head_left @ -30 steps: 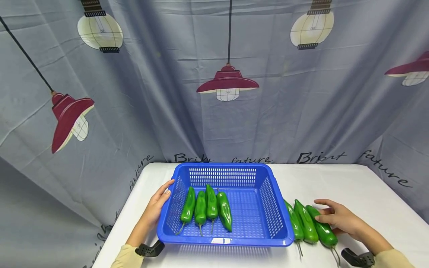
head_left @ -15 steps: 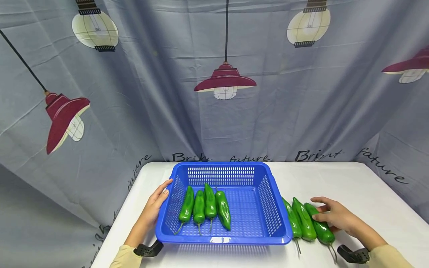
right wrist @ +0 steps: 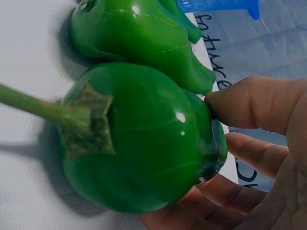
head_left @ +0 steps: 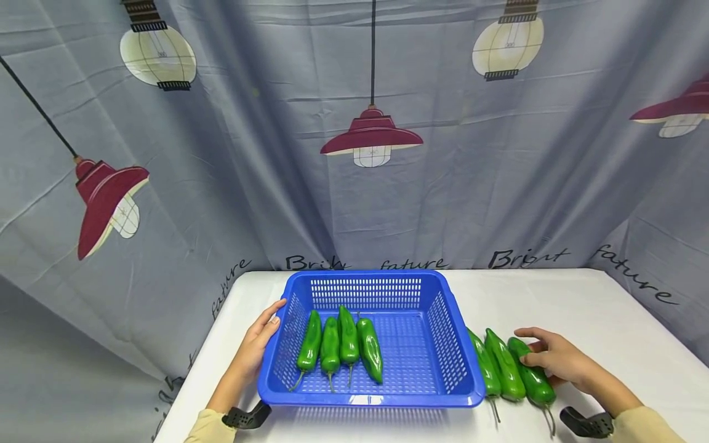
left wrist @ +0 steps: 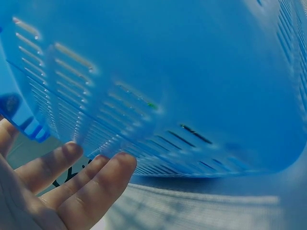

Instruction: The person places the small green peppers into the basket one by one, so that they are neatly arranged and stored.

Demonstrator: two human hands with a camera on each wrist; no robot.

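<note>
Pepper (head_left: 536, 383) pinched on the table (head_left: 526, 295); little has shifted this past second.
The right hand (head_left: 562, 358) has it between thumb and fingers, beside two more (head_left: 505, 371), so work seems paused at the grip. Left hand's (head_left: 256, 341) fingers, spread, touch the basket (head_left: 310, 399) holding four.

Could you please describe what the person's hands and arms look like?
The left hand and the right hand are bare, without gloves. On each side, a chunky black wristband sits beside the edge of a pale yellow fabric sleeve.
</note>
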